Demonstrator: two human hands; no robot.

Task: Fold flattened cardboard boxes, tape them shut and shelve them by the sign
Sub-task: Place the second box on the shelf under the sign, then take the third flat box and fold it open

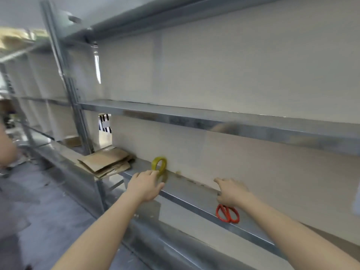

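A stack of flattened brown cardboard boxes [106, 162] lies on the metal shelf [187, 187], overhanging its front edge at the left. A yellowish roll of tape [159, 163] stands on edge against the back wall. My left hand [145, 187] reaches over the shelf with straight fingers, its fingertips just short of the roll. My right hand [231, 191] hovers over the shelf with its fingers extended, holding nothing. Red-handled scissors [227, 213] lie at the shelf's front edge, right below my right hand.
A second metal shelf [233, 123] runs above the working one, and a third higher up. A black-and-white patterned sign [105, 122] hangs behind the left upright post [78, 114]. More shelving with a brown box [73, 141] stretches away to the left. The floor is grey.
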